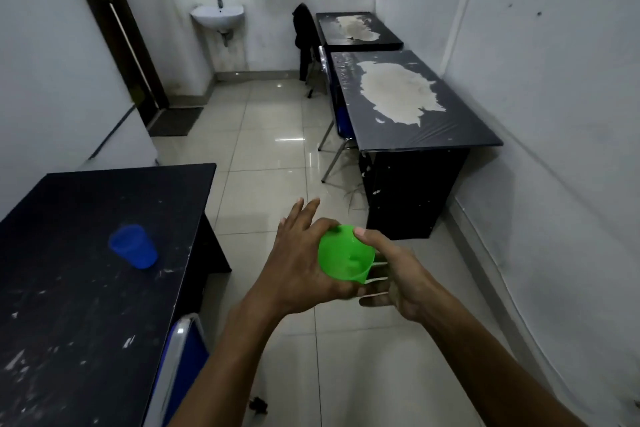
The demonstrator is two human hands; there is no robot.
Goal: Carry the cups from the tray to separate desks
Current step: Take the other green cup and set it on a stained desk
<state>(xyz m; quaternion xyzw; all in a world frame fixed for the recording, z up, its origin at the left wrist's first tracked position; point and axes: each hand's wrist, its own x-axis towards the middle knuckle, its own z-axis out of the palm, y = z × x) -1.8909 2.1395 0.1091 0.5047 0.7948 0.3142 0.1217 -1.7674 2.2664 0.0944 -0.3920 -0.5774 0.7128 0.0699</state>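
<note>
A green plastic cup (346, 253) is held in mid-air over the floor, its open mouth toward me. My right hand (394, 270) grips it, thumb on the rim and fingers under it. My left hand (304, 253) is pressed against the cup's left side with its fingers spread. A blue cup (133, 246) stands alone on the black desk (69, 288) at my left. The tray is not in view.
Two black desks with worn pale patches stand along the right wall, the near desk (433, 135) and the far desk (360, 42). Blue chairs sit beside the near desk (341, 121) and the left desk (183, 357). A sink (217, 15) hangs on the far wall. Tiled floor runs between.
</note>
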